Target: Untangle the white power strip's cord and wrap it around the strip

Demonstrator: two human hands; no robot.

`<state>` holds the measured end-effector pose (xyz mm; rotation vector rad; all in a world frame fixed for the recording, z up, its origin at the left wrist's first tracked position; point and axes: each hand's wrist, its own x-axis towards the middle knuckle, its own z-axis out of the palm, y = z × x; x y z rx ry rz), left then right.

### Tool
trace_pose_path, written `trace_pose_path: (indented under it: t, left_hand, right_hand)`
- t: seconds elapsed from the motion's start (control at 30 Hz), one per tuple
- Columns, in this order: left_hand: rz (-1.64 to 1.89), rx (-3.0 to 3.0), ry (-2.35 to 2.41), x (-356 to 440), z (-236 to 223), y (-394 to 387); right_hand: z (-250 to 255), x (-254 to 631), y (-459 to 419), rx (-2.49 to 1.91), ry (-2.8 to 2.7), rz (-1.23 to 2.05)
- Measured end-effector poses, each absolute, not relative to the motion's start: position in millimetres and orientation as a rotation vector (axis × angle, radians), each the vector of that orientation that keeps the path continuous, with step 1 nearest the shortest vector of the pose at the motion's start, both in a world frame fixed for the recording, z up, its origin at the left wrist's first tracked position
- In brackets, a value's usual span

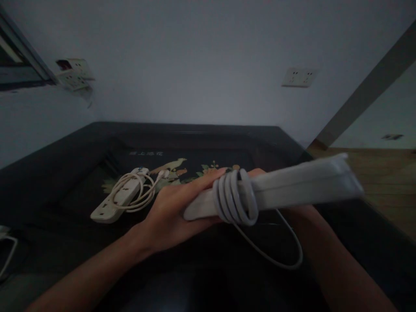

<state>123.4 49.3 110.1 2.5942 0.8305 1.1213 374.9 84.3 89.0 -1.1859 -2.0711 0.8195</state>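
Note:
A long white power strip [292, 186] is held level above a black table [65, 164]. Its white cable [235, 195] is wound several turns round the strip's middle, and a loose loop [286, 255] hangs below. My left hand [172, 212] grips the strip's left end, fingers stretched along its far side. My right hand [302, 210] is under the strip, mostly hidden by it; its fingers do not show.
A second, cream power strip [117, 201] with a coiled cable lies on the table's painted bird-and-flower panel [175, 167]. Wall sockets sit on the back wall [299, 77] and at upper left [73, 73]. Wooden floor [383, 182] lies to the right.

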Motion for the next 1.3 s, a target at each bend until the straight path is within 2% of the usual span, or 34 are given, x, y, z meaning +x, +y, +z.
trace_pose_path:
  t: [0.2, 0.43, 0.53, 0.63, 0.83, 1.0, 1.1, 1.3]
  left_hand:
    - [1.288, 1.994, 1.078, 118, 113, 64]
    - [1.421, 1.466, 0.977, 101, 113, 96]
    - [1.458, 1.417, 0.996, 96, 114, 106]
    - [1.432, 1.434, 1.036, 94, 111, 111]
    - [1.333, 1.585, 1.157, 95, 105, 117]
    - [1.096, 1.953, 1.338, 98, 102, 119]
    - [0.933, 2.14, 1.372, 104, 95, 112]
    - [0.674, 2.417, 1.362, 125, 90, 84]
  right_hand:
    - [101, 354, 76, -1.242, -2.005, 1.142]
    - [81, 360, 94, -1.35, -1.782, 1.172]
    - [86, 363, 98, -1.35, -1.645, 0.99]
    - [95, 365, 95, -1.36, -1.652, 0.608]
    - [106, 365, 77, -1.296, -2.005, -0.138]
    - [120, 357, 56, -1.108, -2.217, -0.706]
    - [129, 351, 45, -0.991, -2.279, -0.819]
    - [140, 341, 27, -0.942, -2.334, -0.78]
